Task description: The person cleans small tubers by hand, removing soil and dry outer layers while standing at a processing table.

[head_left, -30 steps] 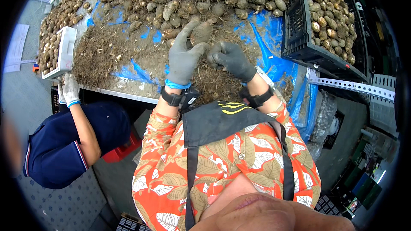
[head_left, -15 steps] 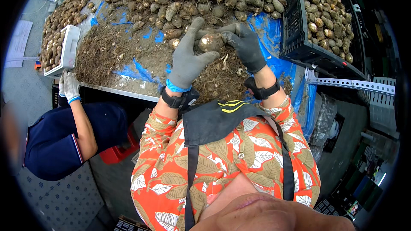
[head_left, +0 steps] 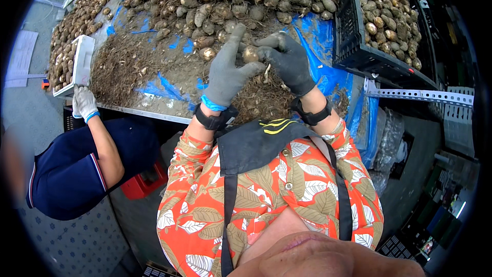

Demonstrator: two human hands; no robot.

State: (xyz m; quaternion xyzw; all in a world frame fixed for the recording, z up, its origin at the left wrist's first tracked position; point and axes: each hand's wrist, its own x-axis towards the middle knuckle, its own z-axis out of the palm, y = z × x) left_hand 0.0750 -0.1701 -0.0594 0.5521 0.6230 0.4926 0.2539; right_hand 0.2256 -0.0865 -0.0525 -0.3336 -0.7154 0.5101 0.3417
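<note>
"Just on the wearer's side of the heap [head_left: 225, 0], in the head view, what's being handled?"

"A rounded tuber [head_left: 250, 54], between the left hand [head_left: 228, 72] and the right hand [head_left: 290, 62], above root litter [head_left: 261, 100] on the tabletop [head_left: 160, 103]."

"And the fingers?"

"The left thumb and fingers are clamped around the tuber. The right ones are bent against its side; whether they pinch it, I cannot tell."

"How would you handle it well?"

"I'd judge a steady left hold matters most, turning the tuber so each side meets the right fingers. Light pressure should spare its skin; staying low would soften a drop."

"What flanks the heap?"

"A black crate [head_left: 353, 54], to its right."
</note>
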